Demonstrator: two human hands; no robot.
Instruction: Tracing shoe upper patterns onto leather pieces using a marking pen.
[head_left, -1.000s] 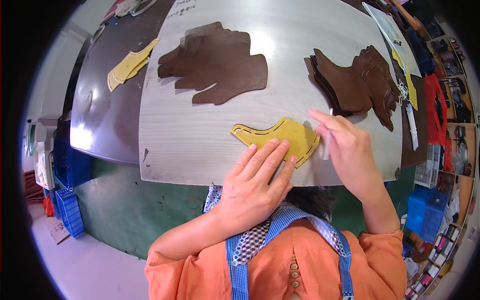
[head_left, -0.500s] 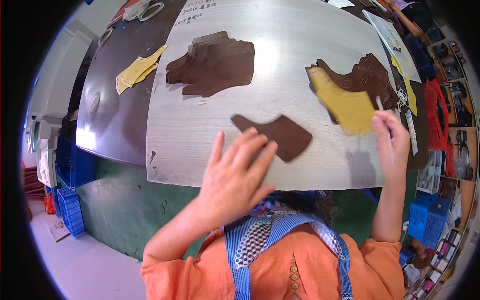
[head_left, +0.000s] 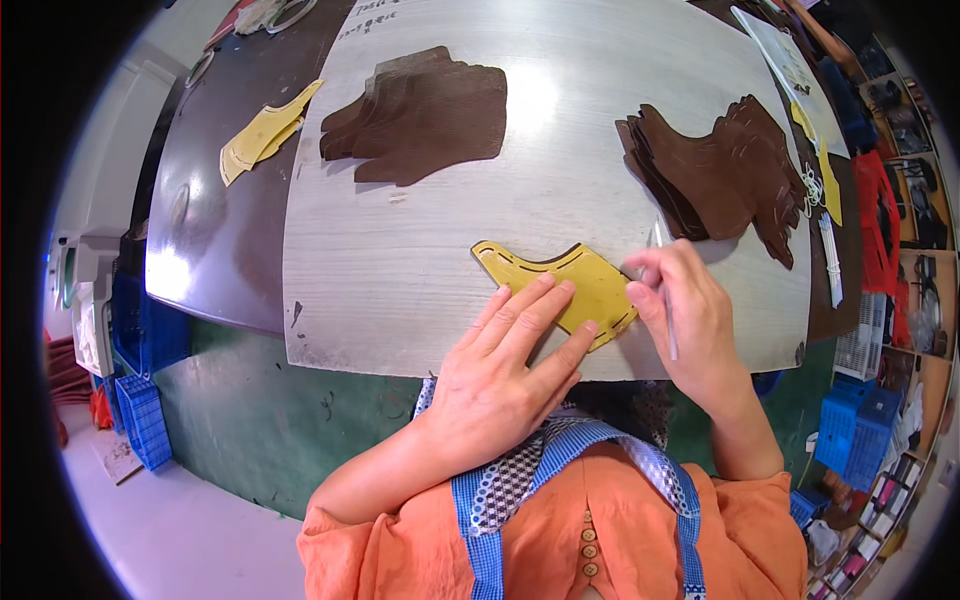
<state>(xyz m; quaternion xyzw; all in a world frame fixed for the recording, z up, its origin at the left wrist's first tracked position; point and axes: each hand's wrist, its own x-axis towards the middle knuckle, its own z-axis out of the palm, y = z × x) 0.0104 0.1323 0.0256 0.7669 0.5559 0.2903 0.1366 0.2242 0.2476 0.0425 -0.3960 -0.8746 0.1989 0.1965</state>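
Note:
A yellow shoe-part template (head_left: 592,284) with slots along its edges lies near the front of the board, on top of a brown leather piece (head_left: 484,256) that shows only as a thin dark rim. My left hand (head_left: 512,372) rests on the template's lower left, fingers stretched out and pressing it flat. At the right corner of the template is my right hand (head_left: 690,315), fingers closed round a thin silver pen (head_left: 672,335). The pen's lower end points toward me. Whether its other end touches anything I cannot tell.
Fanned brown leather pieces (head_left: 430,120) lie at the far left of the pale board (head_left: 400,290), and another pile (head_left: 715,165) at the right. More yellow templates (head_left: 265,135) sit on the dark table to the left. White sticks (head_left: 829,262) and string (head_left: 812,190) edge the right side.
My right hand has carried the yellow template from over the right pile leftward onto the single brown piece. My left hand has come down flat on it. The pen has stayed in my right hand.

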